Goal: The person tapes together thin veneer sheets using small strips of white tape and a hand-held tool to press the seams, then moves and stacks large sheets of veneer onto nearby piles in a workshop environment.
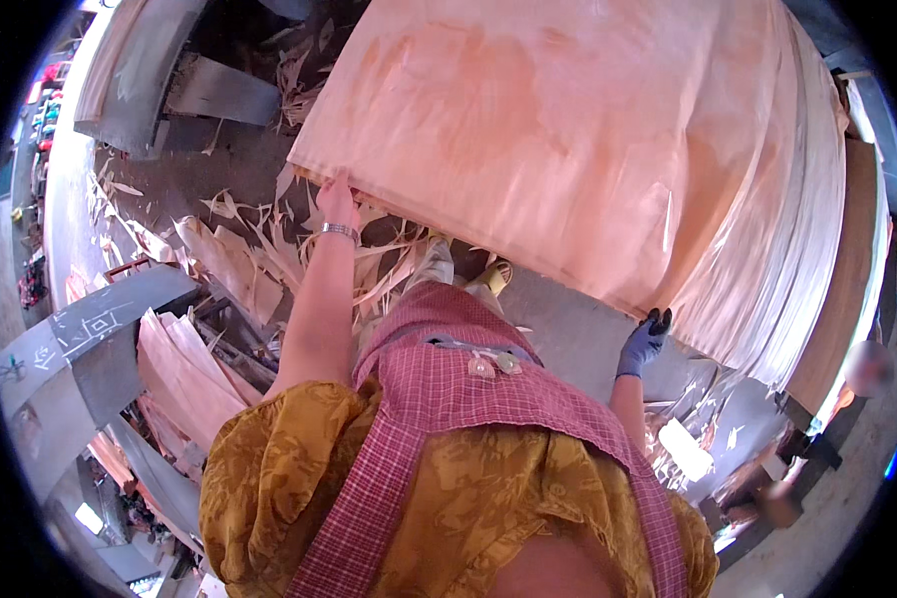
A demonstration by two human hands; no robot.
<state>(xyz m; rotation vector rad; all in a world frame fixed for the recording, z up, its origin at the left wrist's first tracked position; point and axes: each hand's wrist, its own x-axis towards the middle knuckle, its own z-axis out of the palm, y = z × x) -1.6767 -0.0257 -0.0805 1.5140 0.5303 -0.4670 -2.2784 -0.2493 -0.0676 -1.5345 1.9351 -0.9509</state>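
Note:
A broad, pinkish-tan wood veneer sheet (528,130) spreads in front of me, with ripples and folds toward its right side. My bare left hand (338,202), a metal band at its wrist, is closed on the near edge close to the sheet's left corner. Farther right along that same edge, my right hand (645,344) wears a grey-blue glove with dark fingertips. Its fingers are bent over the edge and pinch it. What lies beneath the sheet is mostly hidden.
Torn veneer strips (229,264) litter the floor to the left, beside a grey panel (224,90). A grey board with chalk marks (90,319) stands at the lower left, near loose veneer pieces (184,374). Another person (869,369) is at the far right.

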